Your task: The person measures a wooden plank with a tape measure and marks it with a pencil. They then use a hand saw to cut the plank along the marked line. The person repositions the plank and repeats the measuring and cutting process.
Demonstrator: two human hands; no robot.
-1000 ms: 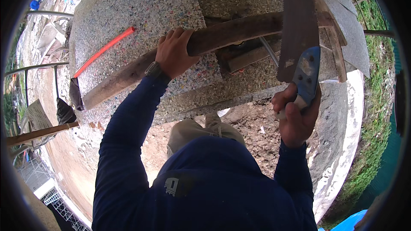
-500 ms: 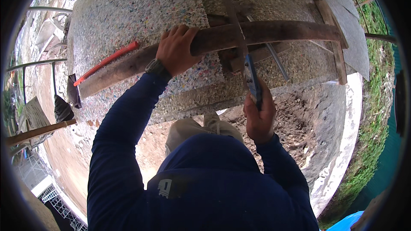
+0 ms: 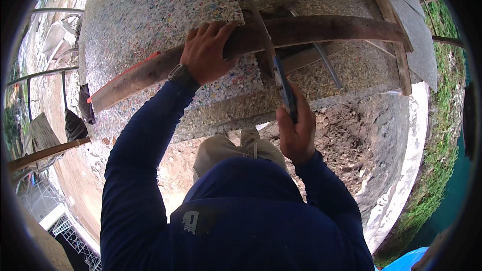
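Note:
My left hand (image 3: 206, 52) grips a long, weathered wooden board (image 3: 341, 28), which lies across a worktop of speckled sheets (image 3: 150, 10). My right hand (image 3: 296, 128) is closed around the blue handle of a handsaw (image 3: 285, 88); its blade stands edge-on across the board, just right of my left hand, and points away from me. A red rod (image 3: 150, 56) lies along the board's far side on the left, partly hidden by it. A metal tube (image 3: 330, 65) and short timber pieces lie beneath the board, with an upright slat (image 3: 403, 73) at its right end.
A bamboo pole (image 3: 47, 151) and dark metal rails (image 3: 45, 70) stand at the left, with a dark cloth (image 3: 75, 126). Below the worktop are my legs and rubble ground (image 3: 346, 140). Grass and a teal surface (image 3: 457, 180) lie at the right.
The saw has swung left from the board's right part and turned edge-on across it; my right hand came left and slightly up. The board shifted slightly, covering more of the red rod.

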